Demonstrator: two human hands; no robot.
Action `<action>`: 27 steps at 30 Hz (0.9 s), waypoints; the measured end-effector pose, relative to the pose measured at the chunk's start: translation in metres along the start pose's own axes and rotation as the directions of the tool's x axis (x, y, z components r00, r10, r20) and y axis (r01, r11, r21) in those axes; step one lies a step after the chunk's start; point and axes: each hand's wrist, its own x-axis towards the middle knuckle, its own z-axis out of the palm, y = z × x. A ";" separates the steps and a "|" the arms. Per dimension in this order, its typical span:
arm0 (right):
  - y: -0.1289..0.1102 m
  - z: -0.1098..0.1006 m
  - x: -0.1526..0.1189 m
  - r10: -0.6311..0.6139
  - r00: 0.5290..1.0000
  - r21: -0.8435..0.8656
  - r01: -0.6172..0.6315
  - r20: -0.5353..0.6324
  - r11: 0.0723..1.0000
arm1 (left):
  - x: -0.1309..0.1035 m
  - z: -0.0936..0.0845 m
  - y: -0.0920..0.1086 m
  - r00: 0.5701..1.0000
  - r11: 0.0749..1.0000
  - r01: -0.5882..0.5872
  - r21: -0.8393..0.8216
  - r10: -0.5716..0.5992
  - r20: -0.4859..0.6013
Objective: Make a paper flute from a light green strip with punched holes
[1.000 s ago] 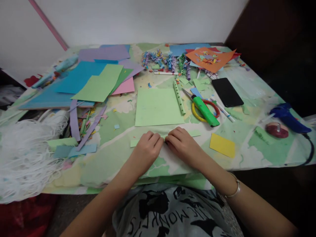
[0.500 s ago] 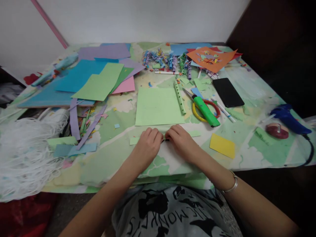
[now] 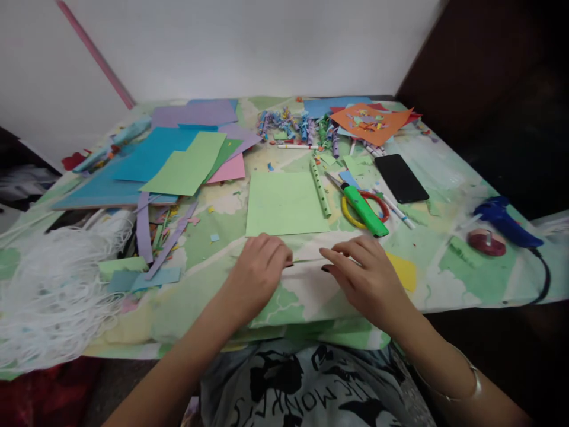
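My left hand (image 3: 265,274) is closed in a pinch on a narrow light green paper strip (image 3: 306,260), low over the tablecloth. To the right is my right hand (image 3: 367,274), thumb and forefinger apart at the strip's right side; whether they touch it I cannot tell. Just beyond both hands lies a light green paper sheet (image 3: 284,204). A rolled green paper tube with punched holes (image 3: 320,188) rests along the sheet's right edge. My right hand partly covers a yellow paper piece (image 3: 403,271).
Right of the sheet lie a green cutter (image 3: 365,210), scissors (image 3: 344,214), a phone (image 3: 401,178) and a blue glue gun (image 3: 507,222). White cord (image 3: 57,290) is heaped at left, near stacked coloured papers (image 3: 155,148). Curled paper pieces (image 3: 304,127) line the back.
My hands have moved apart from their close pinch over the strip. My right hand has shifted right with its fingers spread; the view has tilted up slightly.
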 end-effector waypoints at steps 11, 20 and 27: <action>0.028 -0.021 -0.098 0.762 0.647 0.166 -0.754 0.023 0.635 | 0.016 0.035 0.011 0.879 0.882 -0.463 -0.088 0.469 0.082; -0.027 -0.001 -0.110 0.595 0.803 0.178 -0.580 -0.038 0.795 | -0.045 0.000 -0.033 0.909 0.946 -0.321 0.049 0.294 0.295; -0.086 0.025 -0.063 0.145 0.976 0.498 -0.209 0.164 0.842 | -0.100 -0.045 -0.054 0.980 0.974 0.196 0.115 -0.190 -0.063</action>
